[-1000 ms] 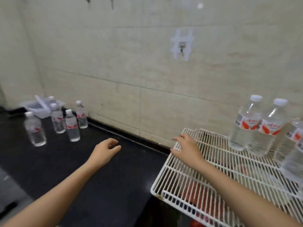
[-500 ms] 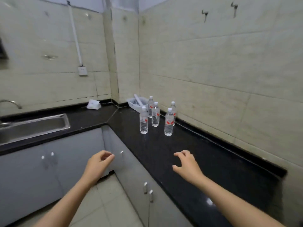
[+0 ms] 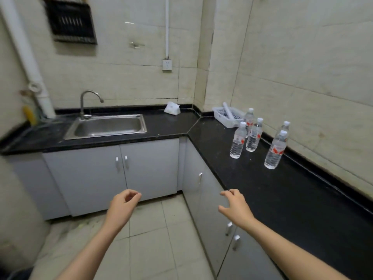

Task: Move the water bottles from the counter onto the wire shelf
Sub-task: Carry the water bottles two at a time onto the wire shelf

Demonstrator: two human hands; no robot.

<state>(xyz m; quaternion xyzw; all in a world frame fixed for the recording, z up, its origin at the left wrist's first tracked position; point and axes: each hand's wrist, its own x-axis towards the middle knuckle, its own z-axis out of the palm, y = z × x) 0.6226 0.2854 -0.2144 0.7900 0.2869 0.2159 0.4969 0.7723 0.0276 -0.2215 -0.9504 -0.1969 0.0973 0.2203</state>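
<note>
Black counter (image 3: 292, 195), in the head view, carried five upright water bottles (image 3: 254, 136), ahead and to the right of my right hand (image 3: 235, 206), the nearer one; my left hand (image 3: 123, 205) hung over the floor. Both hands were loosely curled and empty.

Steel sink (image 3: 107, 126) with faucet (image 3: 86, 102) centre left — tissue pack (image 3: 172, 108) right of it, white basket (image 3: 222, 114) centre right, wall socket (image 3: 167, 65) above, grey cabinets (image 3: 149, 164) below — dark rack (image 3: 70, 21) upper left.

Black counter (image 3: 262, 188), five water bottles (image 3: 238, 143), white basket (image 3: 222, 115), tissue pack (image 3: 172, 108), inset sink (image 3: 109, 126)
</note>
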